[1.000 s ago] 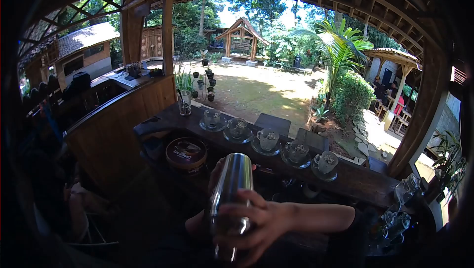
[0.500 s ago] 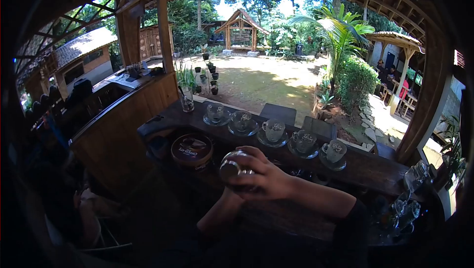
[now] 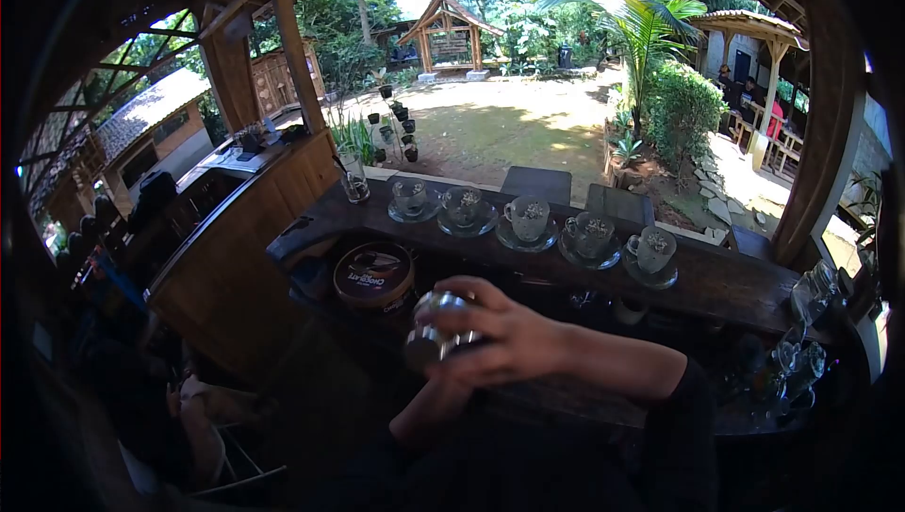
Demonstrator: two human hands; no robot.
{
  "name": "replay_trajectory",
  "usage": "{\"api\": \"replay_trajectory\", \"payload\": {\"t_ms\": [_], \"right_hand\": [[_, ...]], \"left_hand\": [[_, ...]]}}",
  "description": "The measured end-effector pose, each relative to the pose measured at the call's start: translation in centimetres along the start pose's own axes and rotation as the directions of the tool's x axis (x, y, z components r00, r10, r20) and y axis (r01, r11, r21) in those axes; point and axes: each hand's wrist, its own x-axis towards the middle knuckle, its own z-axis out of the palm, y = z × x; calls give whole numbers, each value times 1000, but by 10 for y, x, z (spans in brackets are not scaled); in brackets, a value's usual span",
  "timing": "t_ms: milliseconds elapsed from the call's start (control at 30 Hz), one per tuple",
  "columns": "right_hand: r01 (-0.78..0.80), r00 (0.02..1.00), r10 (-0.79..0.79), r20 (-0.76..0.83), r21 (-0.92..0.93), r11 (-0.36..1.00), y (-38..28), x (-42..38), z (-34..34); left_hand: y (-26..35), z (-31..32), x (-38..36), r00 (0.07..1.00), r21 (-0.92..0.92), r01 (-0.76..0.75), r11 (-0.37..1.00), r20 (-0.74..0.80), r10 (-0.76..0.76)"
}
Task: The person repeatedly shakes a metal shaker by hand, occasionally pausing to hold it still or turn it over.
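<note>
My right hand [image 3: 504,331] is wrapped over the top and side of a shiny metal shaker [image 3: 429,347], which is tilted with its round end facing left. Underneath, my left hand [image 3: 451,393] holds the same shaker from below; most of its fingers are hidden behind the right hand. The shaker is held up in front of the counter. Beyond it, several glass cups on saucers, such as the middle glass cup [image 3: 528,218], stand in a row along the dark wooden ledge [image 3: 735,276]. Pale bits show in them.
A round chocolate tin [image 3: 374,275] sits on the lower shelf, left of my hands. A glass jar [image 3: 354,180] stands at the ledge's left end. More glassware [image 3: 801,361] is at the right. A seated person [image 3: 203,399] is at lower left.
The shaker has tipped, its round end swinging lower, with both hands still around it. My view has shifted slightly, and the cups stay where they were on the ledge.
</note>
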Motion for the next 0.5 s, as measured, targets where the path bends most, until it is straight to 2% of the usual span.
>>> {"api": "replay_trajectory", "payload": {"t_ms": [33, 100, 133, 167, 200, 233, 267, 300, 333, 367, 400, 433, 500], "right_hand": [[203, 978, -196, 75, -96, 975, -25, 8, -3], [452, 882, -429, 194, -94, 887, -63, 10, -7], [446, 884, -425, 193, -82, 891, -58, 9, -7], [389, 916, -377, 137, -81, 918, -44, 9, -7], [331, 942, -325, 81, -79, 940, -28, 8, -4], [193, 980, -186, 75, -106, 975, -3, -2, 3], [-48, 998, 48, 27, 0, 999, 17, -14, 9], [-204, 976, 211, -48, 126, 971, 35, -23, 16], [-178, 982, 183, -45, 94, 979, 32, -27, 20], [-139, 989, 140, -39, 43, 989, 28, -28, 22], [47, 998, -47, 29, -11, 999, 4, -12, 11], [220, 974, -209, 84, -153, 963, -22, -2, 8], [464, 885, -443, 144, -176, 868, -51, 1, 4]], "left_hand": [[3, -6, 6, 999, 56, -26, 998, 26, 24], [4, -10, 6, 996, 155, -78, 985, 57, 70], [4, -7, 2, 997, -12, -42, 999, 57, 42], [7, 10, 6, 958, -265, 266, 927, 176, -225], [-18, -13, 15, 983, -558, 112, 822, 182, -10], [-40, -46, 27, 972, -792, -25, 610, 123, 200], [-26, -65, 35, 973, -404, -225, 887, -55, 222], [-12, -82, 44, 931, 104, -296, 949, -193, 311], [-24, -72, 48, 963, -285, -267, 921, -45, 266], [-33, -52, 59, 956, -620, -124, 774, 133, 260], [-25, -33, 64, 953, -615, -88, 784, 178, 246], [-7, -14, 50, 979, -451, 7, 892, 184, 86], [18, 12, 20, 975, -97, 217, 971, 70, -211]]}}
